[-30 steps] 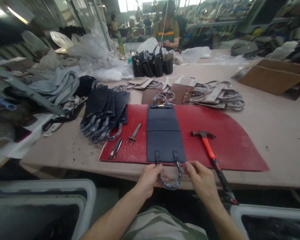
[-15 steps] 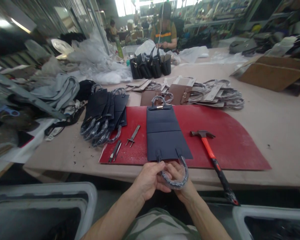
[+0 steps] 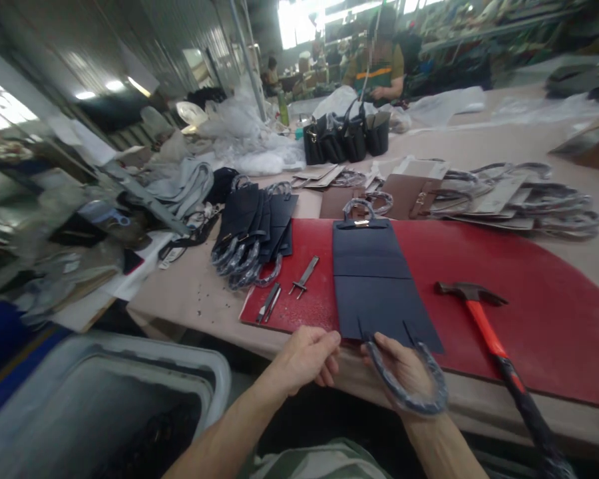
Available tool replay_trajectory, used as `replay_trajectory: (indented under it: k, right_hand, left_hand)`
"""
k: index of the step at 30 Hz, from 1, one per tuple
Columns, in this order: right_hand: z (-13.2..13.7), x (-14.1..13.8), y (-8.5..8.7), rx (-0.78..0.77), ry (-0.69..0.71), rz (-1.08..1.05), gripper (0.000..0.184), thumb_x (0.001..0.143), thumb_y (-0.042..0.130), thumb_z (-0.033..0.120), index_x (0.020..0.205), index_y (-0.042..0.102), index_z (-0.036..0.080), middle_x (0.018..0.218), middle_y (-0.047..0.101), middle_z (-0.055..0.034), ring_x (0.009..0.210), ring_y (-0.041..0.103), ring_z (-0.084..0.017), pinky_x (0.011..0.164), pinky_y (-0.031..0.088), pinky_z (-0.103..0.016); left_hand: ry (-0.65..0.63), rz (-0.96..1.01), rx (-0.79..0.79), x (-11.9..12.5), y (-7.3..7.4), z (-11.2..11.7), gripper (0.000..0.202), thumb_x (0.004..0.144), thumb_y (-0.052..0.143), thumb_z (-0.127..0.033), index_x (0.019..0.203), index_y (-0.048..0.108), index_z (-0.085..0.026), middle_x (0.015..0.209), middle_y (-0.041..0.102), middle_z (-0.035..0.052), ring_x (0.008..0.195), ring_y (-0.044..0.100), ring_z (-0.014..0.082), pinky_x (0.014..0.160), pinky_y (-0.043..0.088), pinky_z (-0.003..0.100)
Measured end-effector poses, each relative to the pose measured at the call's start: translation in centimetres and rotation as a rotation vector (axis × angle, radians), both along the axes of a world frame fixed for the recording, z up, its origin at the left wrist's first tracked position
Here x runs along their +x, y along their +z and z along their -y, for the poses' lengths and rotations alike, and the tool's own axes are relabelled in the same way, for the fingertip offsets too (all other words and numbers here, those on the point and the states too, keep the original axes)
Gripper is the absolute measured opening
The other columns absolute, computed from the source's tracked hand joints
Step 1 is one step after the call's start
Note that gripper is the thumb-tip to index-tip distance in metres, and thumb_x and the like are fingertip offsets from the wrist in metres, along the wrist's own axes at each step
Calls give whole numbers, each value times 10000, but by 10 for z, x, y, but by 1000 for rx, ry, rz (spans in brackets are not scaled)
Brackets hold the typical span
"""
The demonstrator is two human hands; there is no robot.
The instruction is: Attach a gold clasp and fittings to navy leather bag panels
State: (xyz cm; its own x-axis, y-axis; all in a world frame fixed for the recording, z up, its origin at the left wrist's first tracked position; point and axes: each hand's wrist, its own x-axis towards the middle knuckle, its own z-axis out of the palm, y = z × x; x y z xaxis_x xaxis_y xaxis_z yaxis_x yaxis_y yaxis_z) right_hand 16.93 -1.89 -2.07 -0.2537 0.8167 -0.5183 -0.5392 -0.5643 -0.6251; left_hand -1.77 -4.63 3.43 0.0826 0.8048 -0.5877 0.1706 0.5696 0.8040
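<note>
A dark navy bag panel (image 3: 374,266) lies flat on a red board (image 3: 479,266), with a gold-coloured clasp at its far end. Its near handle (image 3: 419,402), wrapped in clear plastic, loops over the table's front edge. My right hand (image 3: 404,366) is behind that loop, its thumb and fingers closed at the handle's left base. To the left of the panel's near corner, my left hand (image 3: 307,359) is apart from it, fingers curled and thumb pressed to them; whatever they may hold is hidden. A claw hammer (image 3: 486,332) with an orange and black grip rests right of the panel.
Left of the panel lie a pronged metal punch (image 3: 307,276) and two slim tools (image 3: 268,303). Navy panels (image 3: 244,223) are stacked beyond them. Brown panels (image 3: 404,193) and black handbags (image 3: 347,140) stand farther back. A grey bin (image 3: 219,372) is below left. One person sits across the table.
My left hand has come away from the handle and moved left. My right hand stays at the handle. The view has turned left, so the table appears shifted to the right.
</note>
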Motion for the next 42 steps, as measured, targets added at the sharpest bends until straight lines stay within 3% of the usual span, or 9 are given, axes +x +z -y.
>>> replay_trajectory:
  k: [4,8,11,15,20,23,30,35,42]
  right_hand:
    - [-6,5,-2,-175,44,-6,254,585,906,257,701,705,155,659,715,-79,511,649,-169,484,548,-248]
    - [-4,-4,0,-68,15,26,311,571,930,325,688,685,174,567,652,-23,474,601,-142,456,523,-224]
    - [-3,-9,1,-18,9,63,334,561,935,362,677,683,177,546,633,-3,454,569,-125,431,496,-214]
    - [-3,-6,-1,-64,78,109,371,565,928,408,698,719,131,606,691,-60,491,611,-131,463,516,-204]
    - [-1,-3,0,-14,121,56,375,635,889,424,816,750,127,766,751,-97,583,675,-166,480,541,-222]
    - [0,-5,2,-1,121,29,395,627,895,438,825,756,127,781,752,-96,589,675,-167,491,550,-228]
    - [3,-8,0,70,120,-6,353,683,865,430,837,754,132,803,747,-90,607,653,-152,531,541,-228]
    - [3,-9,-6,63,123,14,379,657,874,454,804,746,128,778,735,-83,583,625,-144,521,518,-238]
    - [5,-9,6,142,167,264,502,642,772,624,673,739,124,609,669,-83,559,587,-158,581,476,-275]
  left_hand:
    - [103,-688,332,-64,-1,-16,311,908,523,-390,737,664,-171,722,705,65,690,674,202,669,481,303]
    - [100,-1122,364,-108,-2,-30,231,924,553,-324,886,731,-182,936,744,92,896,684,246,803,477,338]
    - [1,-1150,411,-110,-5,-43,254,945,547,-346,898,735,-181,969,735,91,939,679,238,856,482,326]
    - [-109,-1134,479,-88,-4,-75,304,942,548,-414,952,727,-168,1029,721,116,989,681,258,906,491,338]
    - [-250,-1131,278,-67,-1,-121,455,826,640,-547,991,725,-131,1048,731,196,1029,696,334,833,523,360]
    - [-308,-1129,195,-65,-5,-136,414,789,670,-493,974,738,-128,1016,744,213,1020,709,345,791,529,343]
    - [-354,-1110,164,-72,-14,-141,256,724,667,-248,898,760,-85,884,756,218,890,731,304,678,501,283]
    - [-371,-1093,160,-76,-14,-138,221,758,648,-300,784,759,-111,788,750,167,769,722,253,636,478,270]
    - [-342,-1159,221,-68,-13,-126,203,806,608,-301,796,727,-137,866,745,173,886,720,301,720,508,320]
